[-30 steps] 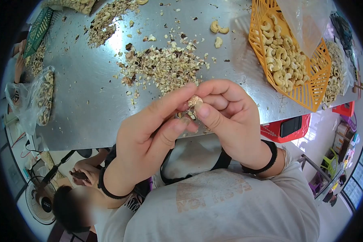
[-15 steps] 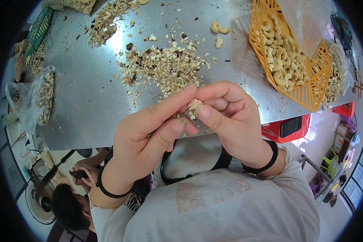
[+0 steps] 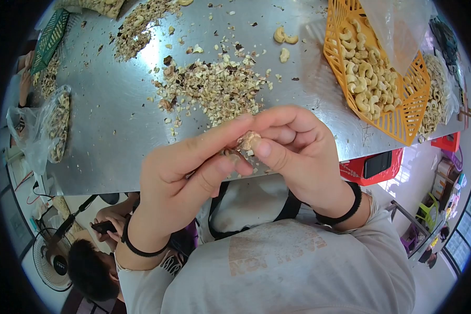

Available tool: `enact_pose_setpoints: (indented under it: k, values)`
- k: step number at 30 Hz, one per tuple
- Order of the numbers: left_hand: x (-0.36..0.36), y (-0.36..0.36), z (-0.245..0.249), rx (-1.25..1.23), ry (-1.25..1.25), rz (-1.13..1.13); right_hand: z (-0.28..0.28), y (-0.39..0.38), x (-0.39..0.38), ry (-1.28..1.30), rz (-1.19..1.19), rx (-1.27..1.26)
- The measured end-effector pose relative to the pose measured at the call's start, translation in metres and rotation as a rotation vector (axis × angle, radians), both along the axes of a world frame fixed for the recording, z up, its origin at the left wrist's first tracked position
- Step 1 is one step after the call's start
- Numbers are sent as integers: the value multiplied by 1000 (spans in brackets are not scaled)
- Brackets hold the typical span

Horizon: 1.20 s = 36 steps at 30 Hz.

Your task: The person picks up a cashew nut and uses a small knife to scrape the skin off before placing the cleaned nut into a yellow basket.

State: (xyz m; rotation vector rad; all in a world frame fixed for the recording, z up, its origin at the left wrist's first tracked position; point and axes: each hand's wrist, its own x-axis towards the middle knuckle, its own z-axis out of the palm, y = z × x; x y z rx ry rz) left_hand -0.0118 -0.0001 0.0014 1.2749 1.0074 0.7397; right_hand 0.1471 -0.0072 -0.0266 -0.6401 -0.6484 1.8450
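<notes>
My right hand pinches a small cashew piece with flaky skin between thumb and fingers. Against it, my left hand has its fingers curled, with a small brown object between thumb and fingers that is too small to name. Both hands meet over the near edge of the metal table. Just beyond the fingertips lies a pile of skin and nut fragments. A few whole cashews rest farther off on the metal.
An orange basket of cashews stands at the right, a plastic bag over it. Another bag lies left. A phone sits on a red container below the table edge. At lower left, a person holds a dark object.
My left hand has shifted slightly to the left, and its wrist has moved with it. The piece in my right fingers shows more of its surface.
</notes>
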Motion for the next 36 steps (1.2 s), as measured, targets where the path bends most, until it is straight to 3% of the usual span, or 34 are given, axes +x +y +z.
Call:
enact_pose_setpoints:
  k: [8,13,20,23,25,28,30,36]
  values:
    - [0,-1,-4,29,-28,22,-6,3,2,70,35,-69]
    - [-4,3,-2,-82,-88,-78,-5,2,1,83,51,-72]
    - [-3,3,-3,-59,-8,-64,-10,0,2,52,-22,-90]
    - [-1,2,-4,155,102,-79,-9,0,1,45,-49,-66]
    - [-1,2,-1,344,302,-85,-6,0,0,38,-66,-61]
    - [2,1,-1,437,388,-16,-2,-2,-4,-13,-107,-70]
    - [4,1,-2,450,388,-5,1,-6,-8,-167,-169,-26]
    - [6,2,-4,420,382,-9,-5,-8,-12,-251,-228,27]
